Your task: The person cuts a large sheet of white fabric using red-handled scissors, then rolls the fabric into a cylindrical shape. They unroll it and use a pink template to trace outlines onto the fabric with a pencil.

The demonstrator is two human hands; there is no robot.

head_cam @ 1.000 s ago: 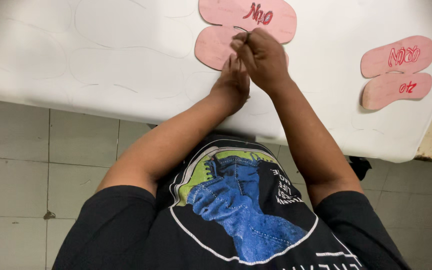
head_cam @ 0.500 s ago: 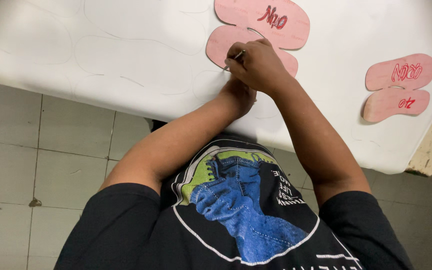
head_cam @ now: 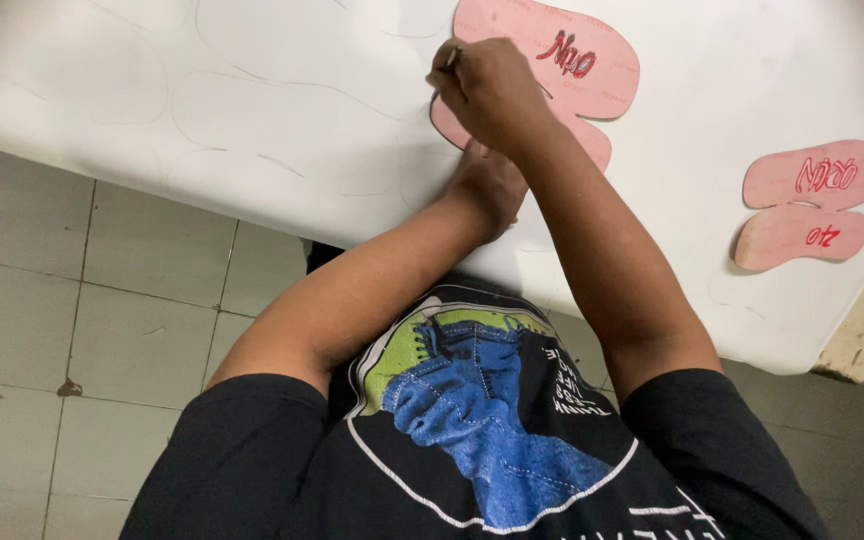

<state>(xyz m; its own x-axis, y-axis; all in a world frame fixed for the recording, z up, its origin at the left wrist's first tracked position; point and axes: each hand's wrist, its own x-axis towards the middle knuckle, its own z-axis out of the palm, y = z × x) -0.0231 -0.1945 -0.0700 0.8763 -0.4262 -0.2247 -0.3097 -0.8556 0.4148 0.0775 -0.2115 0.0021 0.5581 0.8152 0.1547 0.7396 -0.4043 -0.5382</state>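
Right hand [head_cam: 492, 85] fingers pinched what looked like a thin pen [head_cam: 449, 62] over the pink sole-shaped foam cutout [head_cam: 552, 60]; left hand [head_cam: 492, 185] pressed flat below on the white bench [head_cam: 252, 110].

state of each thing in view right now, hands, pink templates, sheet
right hand: closed on a thin pen-like tool, tip at the template edge
left hand: pressed flat on the sheet, mostly hidden under the right arm
pink sole-shaped templates under the hands: flat, overlapping
second pink sole-shaped pair: flat, overlapping, untouched
white sheet: flat, sole outlines traced on it
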